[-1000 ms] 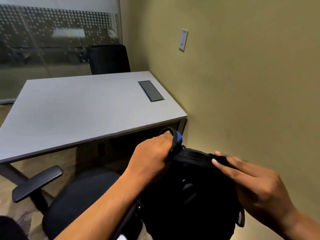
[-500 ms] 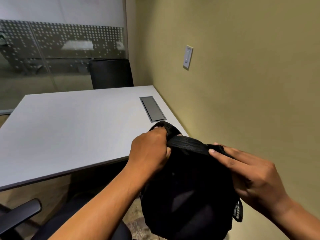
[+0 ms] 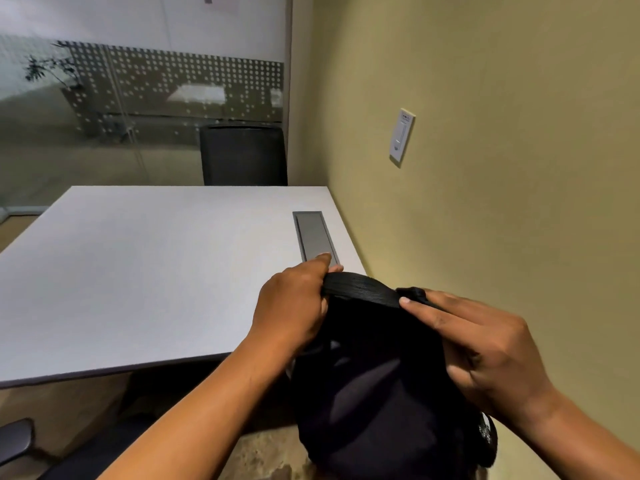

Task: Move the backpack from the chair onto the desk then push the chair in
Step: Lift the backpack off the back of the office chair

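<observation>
Both hands grip the top of a black backpack, held up in the air at the near right corner of the desk. Left hand is curled shut around the left end of the ribbed carry handle; right hand pinches the handle's right end and the fabric beneath it, fingers pointing left. Between the two hands the handle runs roughly level from left to right. From it the backpack hangs with its long axis upright, top toward the desk, bottom dropping below both wrists. It is plain black, soft and creased, with a mesh pocket under the right wrist. Beyond the left hand's knuckles a grey cable hatch sits flush in the desk. Below the left forearm, the chair's armrest shows at the frame's edge
</observation>
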Available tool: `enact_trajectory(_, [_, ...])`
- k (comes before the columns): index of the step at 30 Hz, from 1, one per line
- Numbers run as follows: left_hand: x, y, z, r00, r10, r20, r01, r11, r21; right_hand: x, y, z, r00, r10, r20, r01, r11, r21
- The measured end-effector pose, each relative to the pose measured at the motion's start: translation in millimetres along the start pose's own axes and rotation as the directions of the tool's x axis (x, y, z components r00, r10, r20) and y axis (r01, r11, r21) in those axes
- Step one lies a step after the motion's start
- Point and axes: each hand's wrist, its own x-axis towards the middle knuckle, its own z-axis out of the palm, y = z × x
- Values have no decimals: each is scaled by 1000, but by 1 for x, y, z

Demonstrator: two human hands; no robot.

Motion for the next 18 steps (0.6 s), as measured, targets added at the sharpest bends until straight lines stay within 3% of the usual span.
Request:
enact_trajectory(7, [84,-14,15,997,73,-27,-74,997,-31,56,53,21,998,45,-32,-46,999,-29])
enact_trajectory(18, [268,-23,25,977,199,-81,-202,979,-30,170,130,50,966,127,-225,-152,984,-97])
